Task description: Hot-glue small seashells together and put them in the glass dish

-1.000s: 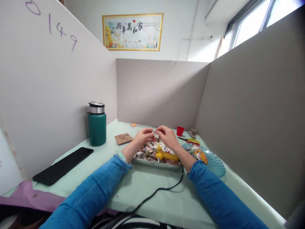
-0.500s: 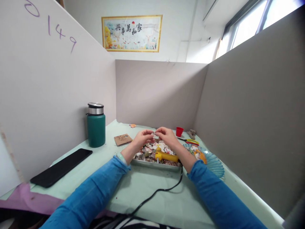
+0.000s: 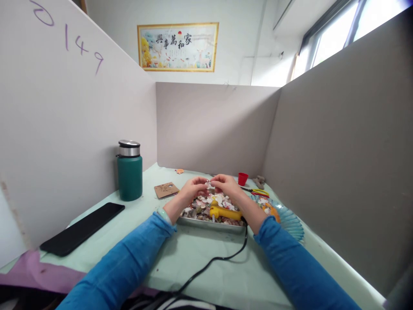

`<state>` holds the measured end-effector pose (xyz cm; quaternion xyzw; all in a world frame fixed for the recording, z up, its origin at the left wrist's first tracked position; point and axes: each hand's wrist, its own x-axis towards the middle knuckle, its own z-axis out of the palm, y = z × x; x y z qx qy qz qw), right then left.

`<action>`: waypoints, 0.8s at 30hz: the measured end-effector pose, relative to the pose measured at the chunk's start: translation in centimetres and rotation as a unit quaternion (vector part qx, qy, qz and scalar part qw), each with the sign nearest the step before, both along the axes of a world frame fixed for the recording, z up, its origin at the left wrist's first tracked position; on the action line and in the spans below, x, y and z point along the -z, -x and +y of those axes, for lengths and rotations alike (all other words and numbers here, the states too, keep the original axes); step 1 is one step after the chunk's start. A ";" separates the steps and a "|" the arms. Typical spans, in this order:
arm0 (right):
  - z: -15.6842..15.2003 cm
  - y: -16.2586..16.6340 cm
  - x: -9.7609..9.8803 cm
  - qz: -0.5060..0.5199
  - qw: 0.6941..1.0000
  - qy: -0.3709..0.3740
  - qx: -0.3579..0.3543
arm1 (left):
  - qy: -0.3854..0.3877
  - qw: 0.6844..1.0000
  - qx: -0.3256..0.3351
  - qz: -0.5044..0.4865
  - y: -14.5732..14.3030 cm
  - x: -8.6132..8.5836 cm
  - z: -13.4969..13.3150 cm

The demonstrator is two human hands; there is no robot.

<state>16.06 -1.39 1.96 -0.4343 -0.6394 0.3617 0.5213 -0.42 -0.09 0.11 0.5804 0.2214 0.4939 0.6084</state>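
Observation:
My left hand (image 3: 195, 187) and my right hand (image 3: 225, 184) meet above the far side of a metal tray (image 3: 206, 224). Between their fingertips they pinch a small whitish piece (image 3: 209, 185), too small to make out its kind. Shells and pale painted pieces (image 3: 197, 206) fill the tray. On top of them lies a yellow hot glue gun (image 3: 226, 212), its nozzle toward the near left, close to my right wrist. A black cord (image 3: 215, 259) runs from its handle toward me across the table.
A green bottle (image 3: 129, 176) and a black phone-like slab (image 3: 83, 228) stand and lie at left. A brown card (image 3: 166, 190) is behind my left hand. To the right are a red cup (image 3: 243, 179), scissors (image 3: 260, 192) and a blue shell-shaped plate (image 3: 292, 221) with pieces. Grey partitions (image 3: 216, 125) surround the table.
Both hands stay over the tray with the small whitish piece at their fingertips; the fingers shift only slightly. The whole view has tilted a little, and nothing else has moved.

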 end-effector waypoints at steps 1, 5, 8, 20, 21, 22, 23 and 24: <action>0.0 0.0 0.0 -0.002 1.000 -0.001 0.001 | 0.000 1.000 -0.001 0.000 0.0 0.0 0.0; -0.1 0.2 -0.1 -0.005 1.000 -0.001 0.005 | -0.006 1.000 -0.001 0.006 -0.2 0.1 0.1; -0.3 0.3 -0.1 -0.013 1.000 -0.002 0.006 | -0.005 1.000 -0.011 0.013 -0.2 0.2 0.2; -0.4 0.4 0.0 -0.027 1.000 -0.009 0.009 | -0.005 0.999 0.006 0.034 -0.1 0.8 0.7; -0.2 0.4 0.1 -0.028 0.999 -0.014 0.012 | 0.003 1.000 0.007 0.028 -0.1 0.7 0.6; -0.1 0.3 0.2 -0.031 0.999 -0.019 0.015 | 0.018 1.000 0.008 0.020 -0.1 0.7 0.6; 0.0 0.2 0.2 -0.037 0.999 -0.025 0.022 | 0.037 0.999 0.008 0.010 -0.1 0.6 0.6; 0.0 0.0 0.1 -0.050 0.998 -0.029 0.032 | 0.058 0.998 0.006 -0.002 -0.1 0.5 0.6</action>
